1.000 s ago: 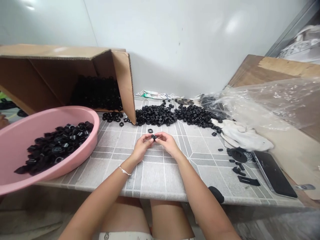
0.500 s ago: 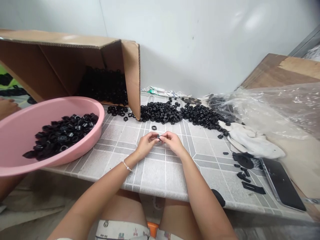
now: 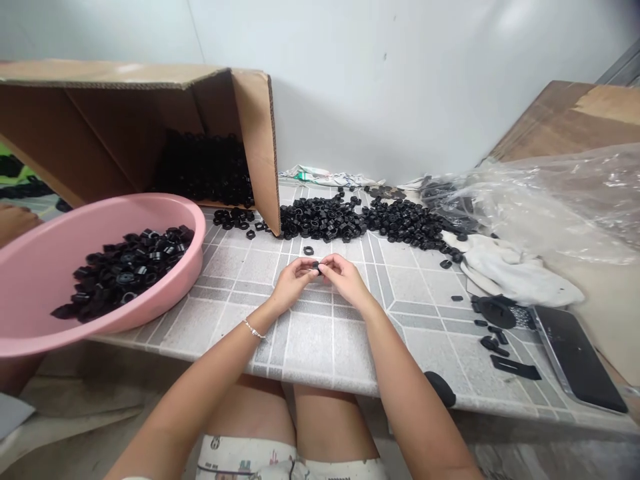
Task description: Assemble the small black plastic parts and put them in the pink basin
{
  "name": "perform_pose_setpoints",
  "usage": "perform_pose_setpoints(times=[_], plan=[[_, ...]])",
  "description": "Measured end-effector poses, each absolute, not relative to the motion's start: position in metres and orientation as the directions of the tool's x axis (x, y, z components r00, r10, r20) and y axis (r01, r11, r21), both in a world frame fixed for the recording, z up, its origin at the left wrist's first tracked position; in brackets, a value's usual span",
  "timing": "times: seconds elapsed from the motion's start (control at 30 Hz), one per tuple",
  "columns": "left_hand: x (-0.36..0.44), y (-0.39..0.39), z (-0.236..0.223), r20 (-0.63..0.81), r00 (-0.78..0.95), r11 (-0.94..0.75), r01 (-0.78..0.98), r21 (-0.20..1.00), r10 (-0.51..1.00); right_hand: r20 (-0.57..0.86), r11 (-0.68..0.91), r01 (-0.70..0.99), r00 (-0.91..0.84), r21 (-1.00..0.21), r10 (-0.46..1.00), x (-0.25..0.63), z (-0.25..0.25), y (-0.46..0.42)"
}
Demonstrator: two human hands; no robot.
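Between the fingertips of both hands is a small black plastic part, mostly covered by the fingers. My left hand pinches it from the left, and my right hand pinches it from the right. Both hands are just above the checked tabletop. Right beyond them lies a single black ring. Farther back are two adjoining heaps: black ring-shaped parts on the left and small black pieces on the right.
On the left, a pink basin holds many black parts. Behind it a cardboard box lies on its side with more inside. A phone, white cloth and plastic sheet are at right. Another person's hand shows far left.
The view has shifted slightly. Both hands stay together at nearly the same spot, still pinching the small black part, with only slight finger movement. My knees have come closer together.
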State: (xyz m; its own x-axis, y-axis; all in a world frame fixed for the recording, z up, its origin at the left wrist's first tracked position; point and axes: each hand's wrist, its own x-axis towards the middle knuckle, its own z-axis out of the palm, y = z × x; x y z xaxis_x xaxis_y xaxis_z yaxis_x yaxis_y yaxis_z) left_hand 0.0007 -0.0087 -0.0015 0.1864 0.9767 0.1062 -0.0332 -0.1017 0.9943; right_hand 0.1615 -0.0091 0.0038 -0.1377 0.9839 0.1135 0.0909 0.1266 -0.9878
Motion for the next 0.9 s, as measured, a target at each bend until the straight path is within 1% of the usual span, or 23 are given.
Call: perform_pose_setpoints(times=[0.1, 0.17, 0.4, 0.63, 0.8, 0.9], plan=[[0.0020, -0.0080, -0.0024, 0.114, 0.183, -0.113, -0.015, 0.993, 0.977, 0.170, 0.182, 0.105, -0.119, -0.978, 0.978, 0.1612, 0.0053, -0.0099], [0.0028, -0.0074, -0.0031, 0.125, 0.181, -0.126, -0.005, 0.992, 0.976, 0.182, 0.194, 0.096, -0.122, -0.976, 0.976, 0.1622, 0.0061, -0.0101], [0.0039, -0.0073, -0.0009, 0.118, 0.166, -0.114, -0.032, 0.993, 0.979, 0.169, 0.172, 0.008, -0.147, -0.985, 0.975, 0.1649, 0.0075, -0.0095], [0.0037, -0.0085, -0.0013, 0.133, 0.144, -0.132, -0.016, 0.991, 0.981, 0.155, 0.155, -0.011, -0.134, -0.988, 0.979, 0.1637, 0.0016, -0.0073], [0.0048, -0.0088, -0.0040, 0.124, 0.156, -0.132, 0.040, 0.990, 0.980, 0.077, 0.087, 0.084, -0.114, -0.993, 0.991, 0.1633, -0.0013, -0.0062], [0.0075, -0.0087, -0.0044, 0.103, 0.168, -0.108, 0.016, 0.994, 0.980, 0.056, 0.065, 0.159, -0.065, -0.985, 0.996, 0.1611, 0.0015, -0.0080]])
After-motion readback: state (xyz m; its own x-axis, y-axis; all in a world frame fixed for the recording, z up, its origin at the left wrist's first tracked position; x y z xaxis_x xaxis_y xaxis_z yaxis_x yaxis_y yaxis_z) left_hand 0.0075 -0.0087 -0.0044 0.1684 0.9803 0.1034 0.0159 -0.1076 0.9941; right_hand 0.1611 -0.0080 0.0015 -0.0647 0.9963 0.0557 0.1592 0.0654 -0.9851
